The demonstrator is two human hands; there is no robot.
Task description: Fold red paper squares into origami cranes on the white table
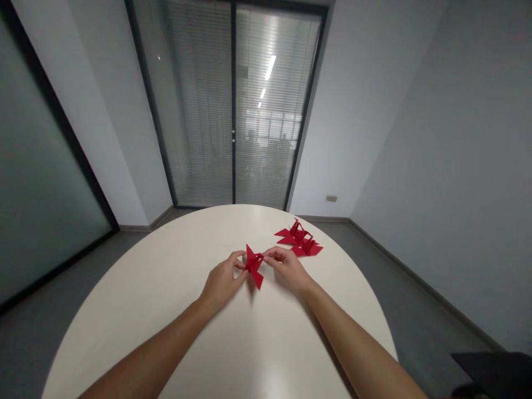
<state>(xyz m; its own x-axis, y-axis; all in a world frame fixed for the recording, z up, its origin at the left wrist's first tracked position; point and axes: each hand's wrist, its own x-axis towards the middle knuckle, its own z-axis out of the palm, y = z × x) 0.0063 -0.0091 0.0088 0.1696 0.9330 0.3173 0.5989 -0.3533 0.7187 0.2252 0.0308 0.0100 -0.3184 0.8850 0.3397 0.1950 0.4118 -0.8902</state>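
Note:
A red folded-paper crane (254,265) is held between my two hands, just above the table, with its wings spread toward and away from me. My left hand (226,280) pinches its left end between thumb and fingers. On the other side, my right hand (288,266) has thumb and forefinger closed on the narrow tip at the crane's right. Several more red paper cranes (298,237) lie bunched together on the table, just beyond my right hand.
The round cream table (166,293) spreads out under both hands. Behind it stands a glass partition with blinds (203,111). A dark chair part (499,371) shows at the lower right, and a wall socket (331,198) sits low on the far wall.

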